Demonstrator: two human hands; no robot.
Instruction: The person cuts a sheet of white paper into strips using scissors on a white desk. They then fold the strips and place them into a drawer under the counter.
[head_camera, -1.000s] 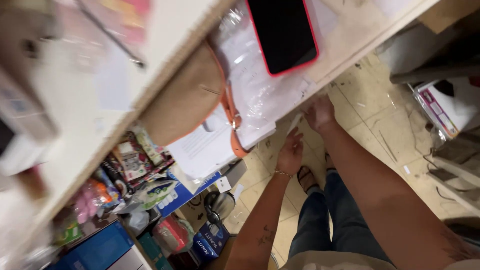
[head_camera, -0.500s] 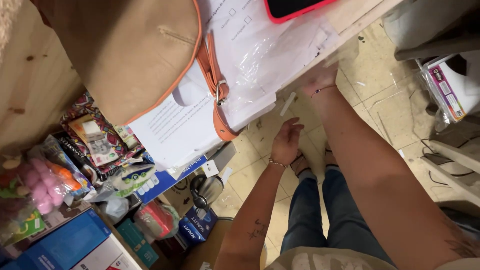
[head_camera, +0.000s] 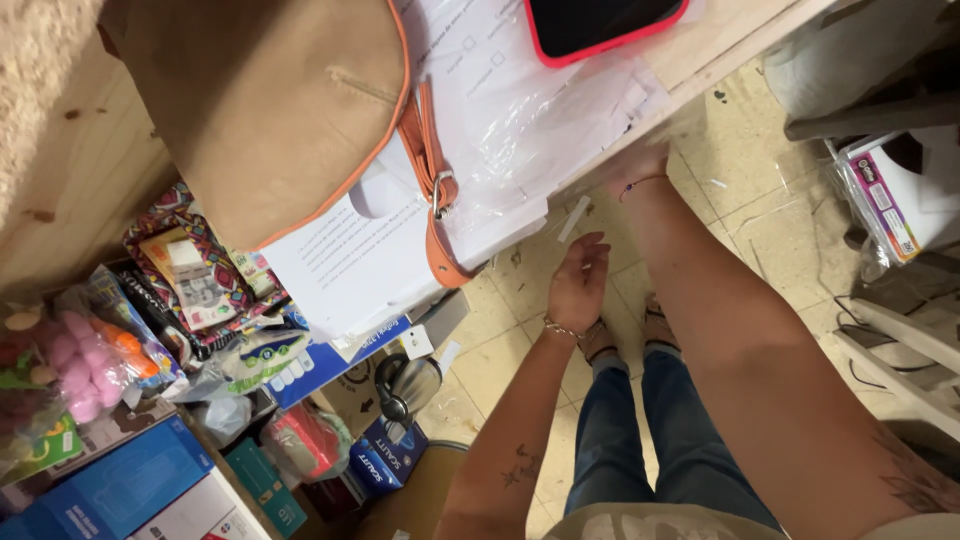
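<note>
Below the wooden counter (head_camera: 720, 45) edge, over tiled floor (head_camera: 760, 180), we raise our left hand (head_camera: 578, 285), fingers loosely curled just under a small white strip (head_camera: 573, 218), while our right hand (head_camera: 640, 165) hides beneath the plastic-covered papers (head_camera: 520, 130), grip unreadable.

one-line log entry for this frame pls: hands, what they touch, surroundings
left hand: open, by small white strip | right hand: under table edge, grip hidden | on table: tan bag, papers, red-cased phone
</note>
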